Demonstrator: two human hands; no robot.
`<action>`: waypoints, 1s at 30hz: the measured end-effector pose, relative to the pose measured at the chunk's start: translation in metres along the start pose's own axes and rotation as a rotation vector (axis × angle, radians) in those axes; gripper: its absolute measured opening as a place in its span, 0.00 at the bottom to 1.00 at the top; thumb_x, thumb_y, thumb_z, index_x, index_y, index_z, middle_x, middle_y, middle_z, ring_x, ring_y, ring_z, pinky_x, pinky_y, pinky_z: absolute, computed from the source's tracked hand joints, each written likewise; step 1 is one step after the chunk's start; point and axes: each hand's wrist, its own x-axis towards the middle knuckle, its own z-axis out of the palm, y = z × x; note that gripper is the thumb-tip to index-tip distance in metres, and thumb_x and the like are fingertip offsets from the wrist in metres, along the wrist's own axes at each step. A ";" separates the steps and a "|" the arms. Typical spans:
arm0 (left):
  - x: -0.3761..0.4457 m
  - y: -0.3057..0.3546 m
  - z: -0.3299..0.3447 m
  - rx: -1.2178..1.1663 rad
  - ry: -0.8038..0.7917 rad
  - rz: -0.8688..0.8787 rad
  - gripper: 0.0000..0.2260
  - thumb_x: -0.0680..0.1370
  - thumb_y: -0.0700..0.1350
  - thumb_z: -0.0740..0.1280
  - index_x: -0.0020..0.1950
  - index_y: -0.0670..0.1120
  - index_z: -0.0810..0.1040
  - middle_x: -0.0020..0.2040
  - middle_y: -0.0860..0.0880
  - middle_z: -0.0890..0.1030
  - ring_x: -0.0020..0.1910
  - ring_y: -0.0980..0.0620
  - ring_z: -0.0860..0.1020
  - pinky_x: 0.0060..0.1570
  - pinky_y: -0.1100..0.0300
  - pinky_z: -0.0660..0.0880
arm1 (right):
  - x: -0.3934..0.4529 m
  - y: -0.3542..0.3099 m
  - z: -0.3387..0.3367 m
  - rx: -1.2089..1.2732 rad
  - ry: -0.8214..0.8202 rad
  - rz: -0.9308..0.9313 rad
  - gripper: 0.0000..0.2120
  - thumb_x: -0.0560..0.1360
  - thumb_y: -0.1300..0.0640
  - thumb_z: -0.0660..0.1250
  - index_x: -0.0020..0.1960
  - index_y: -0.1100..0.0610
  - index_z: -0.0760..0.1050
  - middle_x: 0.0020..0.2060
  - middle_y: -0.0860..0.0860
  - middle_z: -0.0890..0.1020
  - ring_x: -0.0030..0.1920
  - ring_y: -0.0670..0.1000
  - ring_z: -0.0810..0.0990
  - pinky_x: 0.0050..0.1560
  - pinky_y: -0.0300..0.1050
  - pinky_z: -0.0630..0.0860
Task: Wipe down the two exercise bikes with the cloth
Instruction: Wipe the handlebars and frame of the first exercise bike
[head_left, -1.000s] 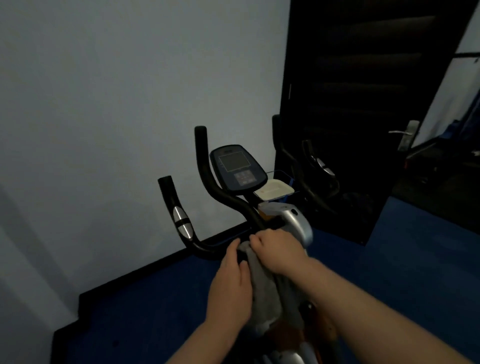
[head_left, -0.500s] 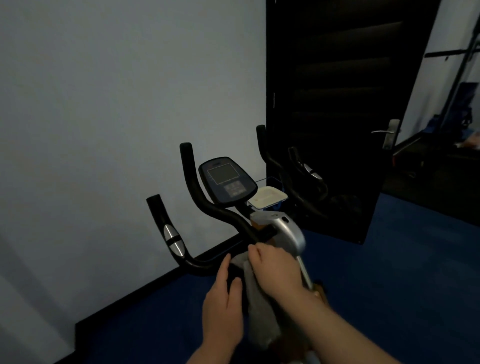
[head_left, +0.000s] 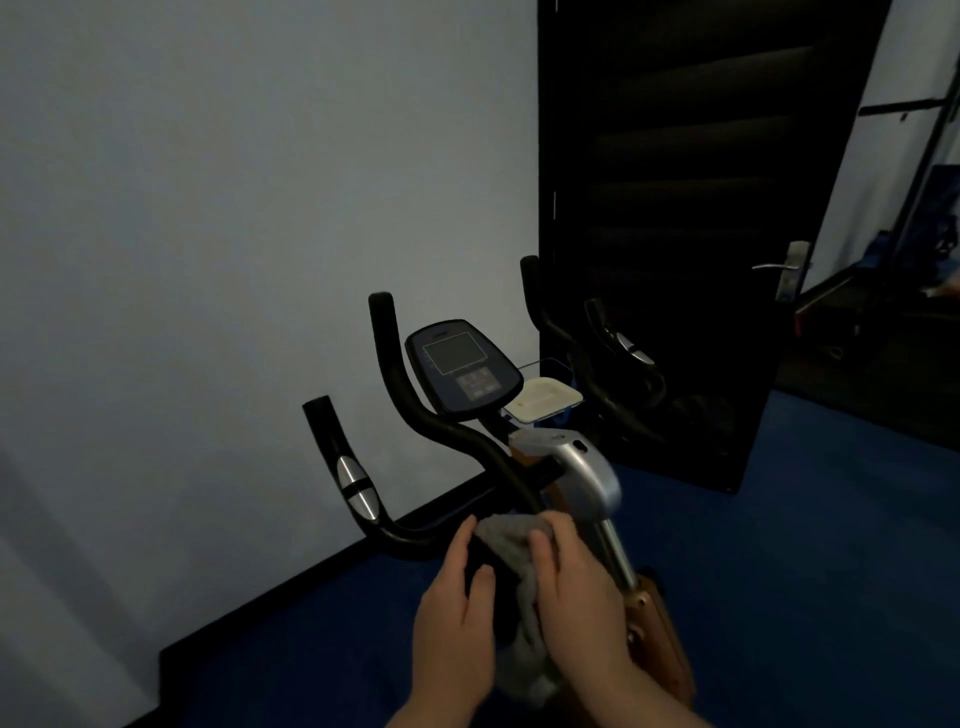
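An exercise bike stands before me with black curved handlebars (head_left: 415, 405), a dark console (head_left: 462, 369) and a silver stem cover (head_left: 587, 467). A grey cloth (head_left: 511, 545) is draped over the near middle of the handlebar and hangs down below it. My right hand (head_left: 576, 587) grips the cloth from the right side. My left hand (head_left: 457, 618) wraps around the black bar and the cloth's left side. Only one bike is in view. The bike's lower body is hidden under my arms.
A white wall with a black skirting runs along the left. A black door (head_left: 701, 234) with a silver handle (head_left: 779, 266) stands open behind the bike. A cream tray (head_left: 545, 397) sits behind the console. Blue carpet (head_left: 805, 571) covers the floor.
My view has shifted, so the bike sits lower and further left in the frame. Both hands slid back along the bar toward me with the cloth, my left hand now wrapping the bar.
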 end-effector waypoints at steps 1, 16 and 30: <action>0.001 0.000 0.001 0.003 0.005 0.004 0.20 0.82 0.46 0.59 0.71 0.65 0.64 0.57 0.68 0.76 0.55 0.70 0.75 0.54 0.65 0.72 | -0.002 0.004 -0.004 -0.048 -0.016 -0.031 0.16 0.77 0.36 0.42 0.51 0.40 0.64 0.38 0.40 0.77 0.36 0.38 0.76 0.37 0.39 0.75; 0.026 0.055 -0.039 -0.102 -0.090 0.152 0.19 0.71 0.68 0.65 0.56 0.61 0.79 0.52 0.63 0.80 0.54 0.65 0.77 0.52 0.67 0.73 | 0.056 -0.039 -0.065 0.266 -0.245 0.044 0.16 0.79 0.42 0.61 0.43 0.51 0.80 0.38 0.48 0.82 0.43 0.46 0.80 0.50 0.47 0.76; 0.055 0.085 -0.072 0.333 -0.244 0.393 0.03 0.77 0.47 0.69 0.47 0.54 0.82 0.44 0.54 0.77 0.44 0.61 0.74 0.46 0.66 0.71 | 0.081 -0.033 -0.121 -0.086 -0.601 -0.333 0.12 0.71 0.43 0.72 0.48 0.47 0.75 0.48 0.42 0.74 0.48 0.39 0.74 0.47 0.39 0.73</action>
